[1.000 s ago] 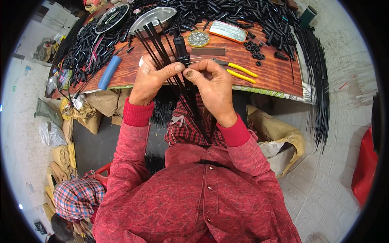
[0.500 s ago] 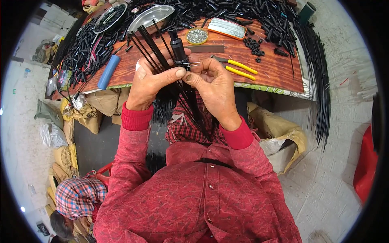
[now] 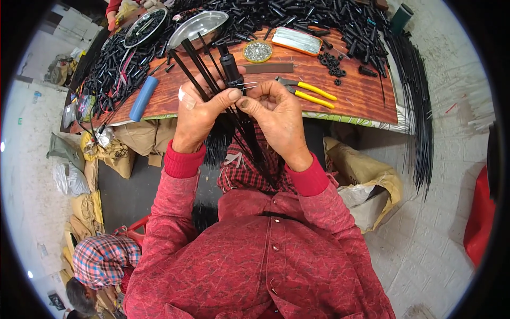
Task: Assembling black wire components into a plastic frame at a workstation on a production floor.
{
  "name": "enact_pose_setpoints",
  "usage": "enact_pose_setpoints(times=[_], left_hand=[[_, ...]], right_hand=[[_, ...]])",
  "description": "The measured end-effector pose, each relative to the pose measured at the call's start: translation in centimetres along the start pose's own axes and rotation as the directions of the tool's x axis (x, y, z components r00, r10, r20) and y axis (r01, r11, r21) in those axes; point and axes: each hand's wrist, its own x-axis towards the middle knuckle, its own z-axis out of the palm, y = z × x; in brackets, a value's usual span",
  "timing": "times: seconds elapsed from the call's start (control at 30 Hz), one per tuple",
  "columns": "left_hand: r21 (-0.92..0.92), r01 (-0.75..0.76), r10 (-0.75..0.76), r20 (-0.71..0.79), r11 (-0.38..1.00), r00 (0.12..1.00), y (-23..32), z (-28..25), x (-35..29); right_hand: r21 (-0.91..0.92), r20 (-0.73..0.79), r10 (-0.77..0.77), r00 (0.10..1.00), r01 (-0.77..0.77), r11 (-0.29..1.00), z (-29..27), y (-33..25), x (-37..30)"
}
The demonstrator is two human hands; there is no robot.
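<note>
In my left hand point(image 3: 197, 114), closed with the thumb laid across, is a stepped black plastic tube point(image 3: 229, 65). A bundle of thin black rods point(image 3: 195, 58) fans up through the same grip and runs down toward my lap. Thin silvery wire ends point(image 3: 249, 84) stick out to the right from the collar of the tube. Close beside it, my right hand point(image 3: 280, 118) is closed, thumb and forefinger pinched at the rods just below the wire ends. What lies between those fingertips is too small to make out. A pale strip of tape covers part of my left hand.
On the wooden table point(image 3: 366, 101) lie yellow-handled pliers point(image 3: 317, 94), a round dish of small metal pieces point(image 3: 257, 51), a tray of pale wires point(image 3: 297, 40), a blue cylinder point(image 3: 144, 99) and heaped black tubes point(image 3: 297, 13). Another person's hand point(image 3: 111, 22) shows at the far left.
The tube and rods have tilted slightly left, and both hands have shifted a little. The other person's sleeve and hand show more at the far left.
</note>
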Motion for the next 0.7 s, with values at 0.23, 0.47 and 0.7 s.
enact_pose_setpoints(times=[0.23,0.47,0.7], left_hand=[[-0.003,0.039,-0.039,0.014,0.999,0.999,0.8,-0.1,0.1],[-0.191,0.028,-0.002,0.132,0.981,0.991,0.0,-2.2,2.0],[-0.205,0.053,-0.039,0.076,0.977,0.996,-1.8,-3.8,1.7]], right_hand=[[-0.077,-0.015,-0.046,0.999,0.045,0.996,-0.2,-0.5,-0.5],[-0.265,0.019,-0.063,0.998,0.066,0.962,0.8,-0.4,-0.6],[-0.294,0.044,-0.053,0.998,0.063,0.954,1.3,1.6,-0.5]])
